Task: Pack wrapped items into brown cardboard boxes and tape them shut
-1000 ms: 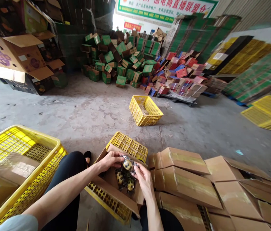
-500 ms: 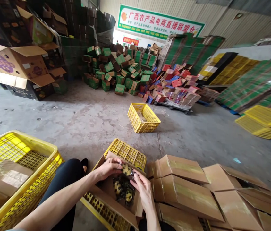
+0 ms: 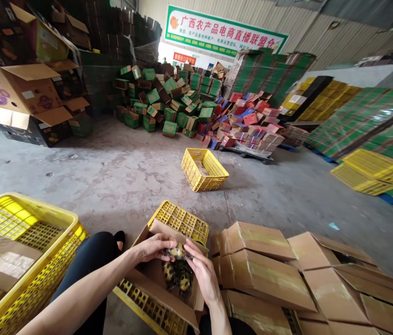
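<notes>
My left hand (image 3: 156,247) and my right hand (image 3: 201,266) are closed from either side on a plastic-wrapped yellow-and-black item (image 3: 177,251), whose exact kind I cannot make out. It is held over an open cardboard box (image 3: 159,295). Inside that box lie more wrapped items (image 3: 184,281) with the same yellow and dark patches. The box rests on an upturned yellow plastic crate (image 3: 178,220) between my knees. My fingertips partly cover the held item.
To the left stands a large yellow crate (image 3: 77,228) with a taped carton (image 3: 4,260) inside. Several brown cartons (image 3: 262,279) are packed together on the right. Ahead on the concrete floor sits another yellow crate (image 3: 205,184), with heaps of green boxes (image 3: 170,128) and red boxes (image 3: 250,118) beyond.
My right hand has shifted up and over the held item, its fingers now lying across it. The item is turned flatter. The view has swung slightly to the right.
</notes>
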`<state>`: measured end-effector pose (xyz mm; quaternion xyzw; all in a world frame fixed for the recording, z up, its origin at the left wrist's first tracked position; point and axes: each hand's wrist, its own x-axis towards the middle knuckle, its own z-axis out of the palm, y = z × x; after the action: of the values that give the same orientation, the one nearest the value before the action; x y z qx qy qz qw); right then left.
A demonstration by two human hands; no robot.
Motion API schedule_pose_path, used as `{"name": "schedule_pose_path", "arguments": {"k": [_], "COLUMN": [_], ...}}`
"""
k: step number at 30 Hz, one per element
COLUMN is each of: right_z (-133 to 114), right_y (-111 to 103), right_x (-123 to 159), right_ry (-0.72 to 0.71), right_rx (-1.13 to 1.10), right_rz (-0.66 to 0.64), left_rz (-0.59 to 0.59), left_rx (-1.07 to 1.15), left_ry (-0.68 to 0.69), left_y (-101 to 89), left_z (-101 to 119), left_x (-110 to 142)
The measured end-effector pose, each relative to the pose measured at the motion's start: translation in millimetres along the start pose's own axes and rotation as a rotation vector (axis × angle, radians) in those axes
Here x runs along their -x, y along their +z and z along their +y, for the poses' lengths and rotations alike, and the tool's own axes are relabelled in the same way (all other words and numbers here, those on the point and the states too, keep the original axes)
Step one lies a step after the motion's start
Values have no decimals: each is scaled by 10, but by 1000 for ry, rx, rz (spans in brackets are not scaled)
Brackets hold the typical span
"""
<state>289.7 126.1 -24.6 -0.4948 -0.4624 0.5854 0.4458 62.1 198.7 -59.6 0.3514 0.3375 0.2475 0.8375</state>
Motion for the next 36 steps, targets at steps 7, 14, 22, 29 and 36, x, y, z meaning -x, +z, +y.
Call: {"name": "schedule_pose_path", "arguments": {"k": [7, 14, 22, 29, 36], "right_z": [54, 52, -16, 34, 15], "right_y": [51, 46, 69, 36, 41], "right_x": [3, 10, 9, 3, -3], "right_ry": [196, 187, 63, 37, 94], "right_rx": [-37, 113, 107, 114, -41], "right_rz": [47, 106, 77, 62, 90], "left_rz": [22, 9, 25, -4, -2], "left_rx": [-128, -78, -87, -43, -18], "left_ry": [123, 113, -95, -8, 76], "left_y": [-14, 6, 29, -24, 7], "left_z": [-77, -92, -66, -88, -46], "left_x": [-4, -2, 25, -2, 24]}}
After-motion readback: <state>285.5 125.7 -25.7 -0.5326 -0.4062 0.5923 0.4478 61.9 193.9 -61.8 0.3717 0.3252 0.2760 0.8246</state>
